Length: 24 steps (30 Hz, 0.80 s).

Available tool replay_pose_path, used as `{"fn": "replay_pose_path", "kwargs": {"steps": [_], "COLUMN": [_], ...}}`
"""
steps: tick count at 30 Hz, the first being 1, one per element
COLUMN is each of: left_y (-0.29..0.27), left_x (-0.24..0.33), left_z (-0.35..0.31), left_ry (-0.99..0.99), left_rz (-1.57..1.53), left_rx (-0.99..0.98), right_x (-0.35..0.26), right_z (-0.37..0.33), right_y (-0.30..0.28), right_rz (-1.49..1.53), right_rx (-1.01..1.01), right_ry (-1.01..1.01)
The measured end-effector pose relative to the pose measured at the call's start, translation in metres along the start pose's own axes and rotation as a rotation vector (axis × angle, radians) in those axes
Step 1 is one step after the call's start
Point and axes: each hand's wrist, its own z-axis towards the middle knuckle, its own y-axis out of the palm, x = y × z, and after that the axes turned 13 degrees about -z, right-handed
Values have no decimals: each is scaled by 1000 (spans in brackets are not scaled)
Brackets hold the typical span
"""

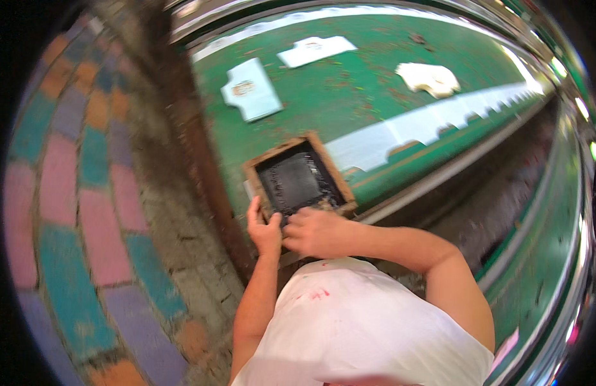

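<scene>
The wooden frame (333, 172), with a dark screen (291, 177) inside it, sits on the near end of the green table (298, 96). From the left hand (266, 228) the middle of the frame is at one o'clock. From the right hand (317, 233) it is between eleven and twelve. The frame looks a bit longer one way, and that long way runs from eleven to five o'clock. Both hands are right at the frame, so neither is clearly nearer.

The left hand has its thumb and fingers spread at the frame's seven o'clock corner. The right hand is curled over the near side, but it is blurry, so I cannot tell if it pinches anything.

The table's side edge is near the frame at nine o'clock, and its front edge is close at four. A white strip (426, 128) starts just beside the frame at two. There is bare green at twelve, before a white cut-out (317, 51), and a pale blue cut-out (262, 93) lies at eleven
</scene>
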Motion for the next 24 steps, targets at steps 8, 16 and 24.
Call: {"fn": "replay_pose_path", "kwargs": {"steps": [8, 16, 24], "left_y": [7, 8, 8], "left_x": [12, 19, 11], "left_z": [2, -5, -3], "left_ry": [-34, 39, 58], "left_rz": [168, 296, 226], "left_rx": [34, 59, 47], "right_x": [36, 53, 57], "right_z": [-55, -49, -39], "right_y": [25, 43, 30], "right_rz": [228, 292, 212], "right_rx": [59, 211, 36], "right_ry": [129, 173, 230]}}
